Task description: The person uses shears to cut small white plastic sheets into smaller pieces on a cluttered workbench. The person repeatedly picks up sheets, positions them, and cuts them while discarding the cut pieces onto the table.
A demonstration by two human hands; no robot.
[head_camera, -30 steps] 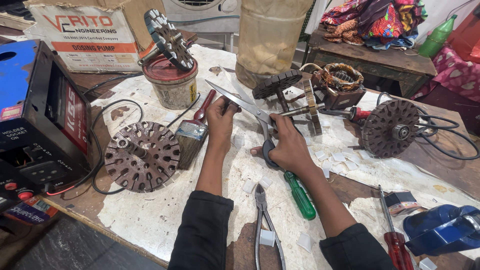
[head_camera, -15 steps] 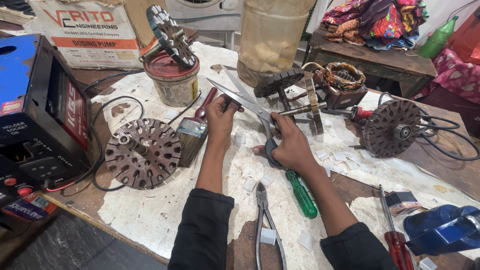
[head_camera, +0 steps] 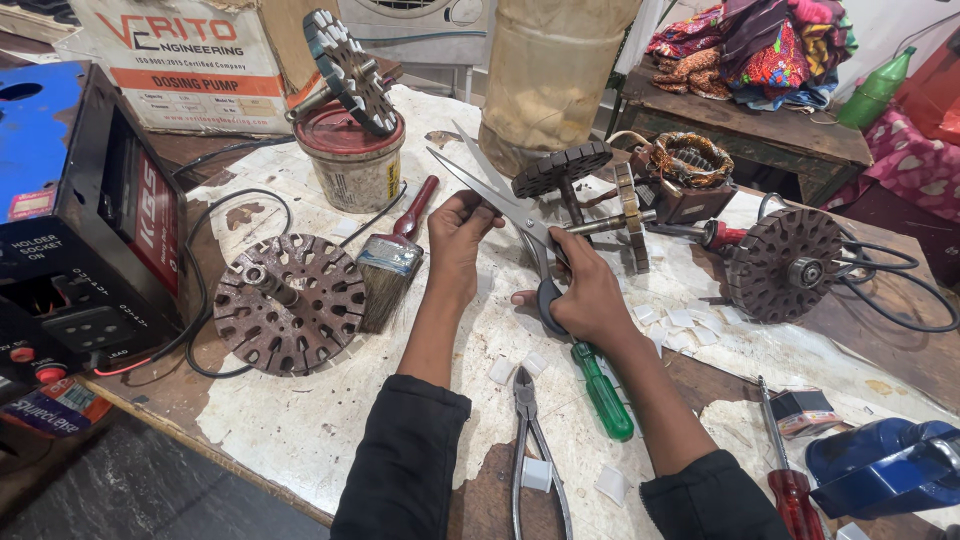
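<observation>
Right hand (head_camera: 585, 290) grips open scissors (head_camera: 500, 195); left hand (head_camera: 460, 225) pinches something tiny at the blades. Cut white bits (head_camera: 680, 318) lie at 3 o'clock, so some trimming looks done.

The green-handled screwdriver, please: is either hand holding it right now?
No: the green-handled screwdriver lies on the table beside the right hand, which grips the scissors, while the left hand pinches something at the blades.

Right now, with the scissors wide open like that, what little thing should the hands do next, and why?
Probably close the scissors in one short snip. Their blades stand wide open, the right hand is on the handles, and the left hand pinches something small beside the blades, too small to identify. Small white cut pieces already lie on the table, so cutting seems under way.
</observation>
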